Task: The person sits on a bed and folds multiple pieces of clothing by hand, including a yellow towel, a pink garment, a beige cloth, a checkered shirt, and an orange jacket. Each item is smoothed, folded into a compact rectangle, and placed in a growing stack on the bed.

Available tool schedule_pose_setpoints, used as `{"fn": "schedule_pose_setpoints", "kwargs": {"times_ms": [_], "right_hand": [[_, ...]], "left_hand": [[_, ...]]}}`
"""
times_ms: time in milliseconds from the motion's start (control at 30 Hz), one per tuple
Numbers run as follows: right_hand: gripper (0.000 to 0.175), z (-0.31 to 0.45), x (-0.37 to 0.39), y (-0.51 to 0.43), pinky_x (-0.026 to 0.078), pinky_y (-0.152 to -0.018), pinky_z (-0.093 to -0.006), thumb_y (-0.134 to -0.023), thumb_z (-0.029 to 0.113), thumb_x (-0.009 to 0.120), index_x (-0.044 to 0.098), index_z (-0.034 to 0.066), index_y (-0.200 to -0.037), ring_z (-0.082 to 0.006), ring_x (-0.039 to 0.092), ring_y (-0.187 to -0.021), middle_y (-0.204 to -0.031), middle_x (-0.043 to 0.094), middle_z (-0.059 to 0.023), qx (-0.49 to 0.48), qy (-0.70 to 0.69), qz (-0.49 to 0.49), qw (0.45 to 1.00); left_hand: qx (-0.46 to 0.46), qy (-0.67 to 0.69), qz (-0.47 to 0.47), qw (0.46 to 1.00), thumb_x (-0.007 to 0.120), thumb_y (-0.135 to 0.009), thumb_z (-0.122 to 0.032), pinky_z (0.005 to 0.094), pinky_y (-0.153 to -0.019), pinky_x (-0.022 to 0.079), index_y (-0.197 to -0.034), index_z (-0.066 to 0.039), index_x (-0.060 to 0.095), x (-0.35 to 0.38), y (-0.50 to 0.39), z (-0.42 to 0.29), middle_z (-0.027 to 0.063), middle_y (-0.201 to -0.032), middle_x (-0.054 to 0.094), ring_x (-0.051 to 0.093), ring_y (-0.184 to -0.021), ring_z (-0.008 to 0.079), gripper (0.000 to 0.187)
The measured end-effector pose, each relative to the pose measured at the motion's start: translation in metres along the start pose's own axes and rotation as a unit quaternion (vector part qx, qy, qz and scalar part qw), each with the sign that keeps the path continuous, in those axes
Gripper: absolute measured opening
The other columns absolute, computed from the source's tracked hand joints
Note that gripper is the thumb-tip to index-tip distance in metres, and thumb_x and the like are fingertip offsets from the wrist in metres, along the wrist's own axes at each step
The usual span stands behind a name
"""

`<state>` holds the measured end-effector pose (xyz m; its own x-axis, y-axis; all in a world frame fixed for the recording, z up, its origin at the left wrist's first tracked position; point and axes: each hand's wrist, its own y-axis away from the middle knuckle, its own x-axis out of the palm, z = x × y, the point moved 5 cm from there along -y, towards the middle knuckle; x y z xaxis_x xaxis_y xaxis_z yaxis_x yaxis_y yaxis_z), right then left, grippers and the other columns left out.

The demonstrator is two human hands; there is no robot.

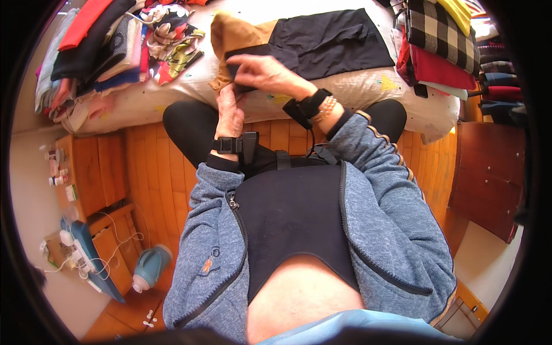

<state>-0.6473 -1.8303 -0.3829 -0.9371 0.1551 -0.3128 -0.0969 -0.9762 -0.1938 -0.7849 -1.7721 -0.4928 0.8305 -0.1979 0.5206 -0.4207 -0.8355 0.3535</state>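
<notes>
A black garment (332, 43) with a tan part (246, 32) lies spread on the bed in front of me. My left hand (230, 112) is at its near left edge, thumb on top, and appears to pinch the cloth; its fingertips are partly hidden. Just above it, my right hand (269, 75) reaches across the black cloth towards the left. Its index finger is stretched out and the others are bent. Whether the right fingertips press on the cloth is hard to tell. Each wrist wears a black strap.
Piled clothes (103, 47) stand on the bed's left, with a floral garment (172, 43) beside them. Another folded stack (444, 43) is at the right. A wooden cabinet (92, 172), a blue thermos (151, 267) and white cables are left of me. A dark red cabinet (487, 177) stands right.
</notes>
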Motion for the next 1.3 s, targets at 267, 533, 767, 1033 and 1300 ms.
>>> {"fn": "schedule_pose_setpoints", "kwargs": {"times_ms": [267,533,767,1033,1300], "right_hand": [[0.039,-0.023,-0.090,0.041,0.051,-0.093,-0.0397,-0.081,0.016,0.071,0.065,0.0079,-0.119,-0.0346,0.062,-0.106,-0.116,0.065,-0.0145,-0.096,0.332,-0.206,0.915],[0.039,-0.094,-0.160,0.108,0.049,-0.097,-0.0396,-0.087,0.028,0.071,0.065,0.0141,-0.123,-0.0308,0.061,-0.112,-0.129,0.059,-0.0108,0.156,0.403,-0.124,0.893],[0.068,-0.122,-0.256,0.119,0.055,-0.081,-0.0397,-0.079,0.042,0.077,0.053,0.0083,-0.132,-0.0283,0.069,-0.088,-0.122,0.055,-0.0224,0.297,0.287,-0.492,0.766],[0.013,-0.166,-0.287,0.125,0.056,-0.068,-0.0275,-0.079,0.008,0.074,0.073,0.0057,-0.092,-0.0138,0.066,-0.076,-0.081,0.071,-0.0055,0.226,0.140,-0.563,0.782],[0.015,-0.149,-0.310,0.167,0.053,-0.073,-0.0304,-0.074,0.009,0.072,0.076,0.0111,-0.088,-0.0160,0.068,-0.071,-0.078,0.073,-0.0045,0.241,0.236,-0.571,0.748]], "left_hand": [[0.170,-0.158,-0.040,0.972,0.069,-0.085,-0.039,0.0376,-0.107,0.030,-0.126,-0.007,0.047,-0.016,-0.013,-0.052,0.0120,-0.136,0.042,0.044,-0.121,0.0225,0.056],[0.140,-0.410,-0.075,0.898,0.089,-0.070,-0.042,0.0355,-0.102,0.041,-0.137,0.006,0.043,0.047,-0.079,-0.077,0.0213,-0.133,0.053,0.052,-0.121,0.0268,0.095],[0.133,-0.204,-0.019,0.970,0.080,-0.083,-0.020,0.0314,-0.085,0.048,-0.114,0.002,0.064,0.041,-0.110,-0.055,0.0075,-0.105,0.068,0.061,-0.091,0.0168,0.041],[0.309,-0.364,-0.115,0.871,0.072,-0.089,-0.017,0.0352,-0.081,0.051,-0.112,0.001,0.065,0.037,-0.108,-0.071,0.0112,-0.099,0.071,0.066,-0.086,0.0206,0.030],[0.369,-0.574,-0.146,0.716,0.074,-0.085,-0.033,0.0443,-0.101,0.041,-0.134,0.001,0.047,0.055,-0.088,-0.088,0.0228,-0.133,0.053,0.050,-0.125,0.0358,0.065]]}}
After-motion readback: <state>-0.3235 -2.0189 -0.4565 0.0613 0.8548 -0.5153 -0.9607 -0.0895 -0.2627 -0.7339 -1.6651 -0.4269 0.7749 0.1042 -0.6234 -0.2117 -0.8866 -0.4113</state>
